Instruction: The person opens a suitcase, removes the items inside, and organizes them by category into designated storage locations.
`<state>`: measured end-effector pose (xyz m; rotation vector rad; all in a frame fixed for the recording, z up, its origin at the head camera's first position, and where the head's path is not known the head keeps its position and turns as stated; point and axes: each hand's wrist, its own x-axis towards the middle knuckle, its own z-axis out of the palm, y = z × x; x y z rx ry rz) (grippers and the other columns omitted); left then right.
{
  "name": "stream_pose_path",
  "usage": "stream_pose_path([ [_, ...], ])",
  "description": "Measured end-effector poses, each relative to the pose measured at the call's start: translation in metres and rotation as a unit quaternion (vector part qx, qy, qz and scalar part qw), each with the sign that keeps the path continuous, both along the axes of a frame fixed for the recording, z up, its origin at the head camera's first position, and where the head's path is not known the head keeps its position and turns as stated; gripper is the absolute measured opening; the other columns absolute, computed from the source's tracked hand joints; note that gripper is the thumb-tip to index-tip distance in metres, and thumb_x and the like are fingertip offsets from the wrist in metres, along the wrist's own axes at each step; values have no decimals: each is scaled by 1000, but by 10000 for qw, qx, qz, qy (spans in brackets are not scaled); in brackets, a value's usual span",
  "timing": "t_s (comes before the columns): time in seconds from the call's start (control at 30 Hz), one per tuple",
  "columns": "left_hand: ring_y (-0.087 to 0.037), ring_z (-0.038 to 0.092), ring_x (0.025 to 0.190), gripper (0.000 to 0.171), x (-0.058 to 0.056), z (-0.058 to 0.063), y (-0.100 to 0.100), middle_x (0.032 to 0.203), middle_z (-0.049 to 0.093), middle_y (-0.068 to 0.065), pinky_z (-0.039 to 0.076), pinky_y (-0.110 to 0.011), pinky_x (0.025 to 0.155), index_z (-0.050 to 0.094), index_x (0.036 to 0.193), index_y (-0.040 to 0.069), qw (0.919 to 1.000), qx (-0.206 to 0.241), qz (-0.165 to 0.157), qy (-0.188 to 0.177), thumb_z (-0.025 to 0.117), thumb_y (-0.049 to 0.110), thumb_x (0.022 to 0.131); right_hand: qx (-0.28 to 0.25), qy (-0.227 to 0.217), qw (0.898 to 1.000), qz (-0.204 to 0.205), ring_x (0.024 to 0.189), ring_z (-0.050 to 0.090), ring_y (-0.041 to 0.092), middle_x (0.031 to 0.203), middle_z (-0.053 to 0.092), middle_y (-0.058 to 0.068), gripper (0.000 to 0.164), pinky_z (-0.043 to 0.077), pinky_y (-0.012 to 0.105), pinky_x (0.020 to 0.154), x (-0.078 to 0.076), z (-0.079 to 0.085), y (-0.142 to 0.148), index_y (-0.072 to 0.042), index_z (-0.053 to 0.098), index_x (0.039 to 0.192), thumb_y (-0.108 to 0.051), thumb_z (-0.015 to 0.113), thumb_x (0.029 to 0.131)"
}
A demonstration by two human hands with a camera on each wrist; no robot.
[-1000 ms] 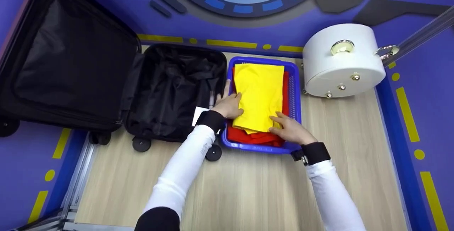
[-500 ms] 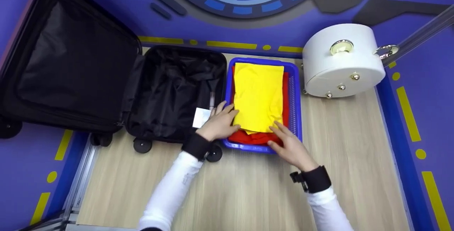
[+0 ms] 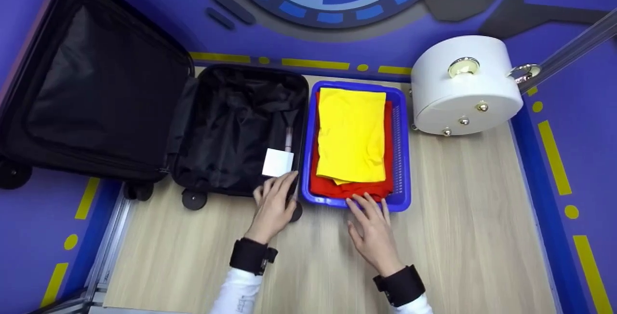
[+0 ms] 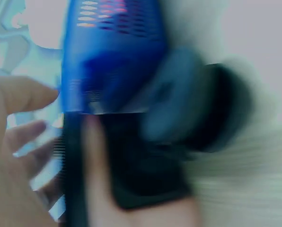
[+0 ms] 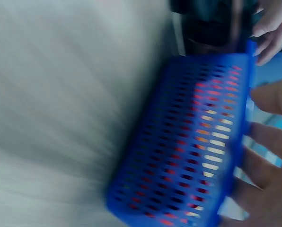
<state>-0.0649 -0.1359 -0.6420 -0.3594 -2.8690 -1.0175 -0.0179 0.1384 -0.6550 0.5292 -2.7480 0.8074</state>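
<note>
My left hand (image 3: 274, 209) is at the front edge of the open black suitcase (image 3: 226, 159), its fingers extended above the rim, holding nothing. Just beyond its fingertips, a small white card-like square (image 3: 278, 162) and a slim pinkish tube (image 3: 288, 139) lie inside the suitcase. My right hand (image 3: 377, 240) reaches to the front rim of the blue basket (image 3: 404, 159), fingers spread and fingertips right at the rim. In the basket a folded yellow cloth (image 3: 352, 133) rests on top of folded red cloth (image 3: 349, 188). The left wrist view is blurred near the suitcase wheel (image 4: 171, 94).
The suitcase lid (image 3: 106, 92) stands raised at the left. At the back right is a white drum-shaped case (image 3: 462, 82) with gold-coloured fittings. Purple walls (image 3: 337, 44) border the wooden surface (image 3: 462, 237) at the back and sides.
Both hands have drawn back from the yellow cloth toward the person. The left moved left to the suitcase's front edge, the right to the basket's front rim. The cloths stay stacked in the basket.
</note>
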Motion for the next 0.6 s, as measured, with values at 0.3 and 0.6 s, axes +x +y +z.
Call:
stream_pose_path([
  [0.3, -25, 58, 100, 51, 3, -38, 9, 120, 70, 0, 34, -52, 88, 61, 145, 25, 9898, -459, 778, 1099, 69, 17, 95, -95, 305, 9967, -742, 117, 55, 34, 120, 66, 9, 42, 25, 63, 107, -13, -30, -15, -21, 71, 133, -31, 75, 93],
  [0.6, -26, 56, 98, 50, 2, -44, 14, 118, 70, 0, 34, -52, 87, 62, 144, 27, 9873, -585, 839, 1218, 67, 17, 96, -304, 234, 9960, -813, 110, 52, 32, 110, 65, 6, 29, 22, 63, 101, -26, -36, -14, -19, 74, 119, -36, 72, 95],
])
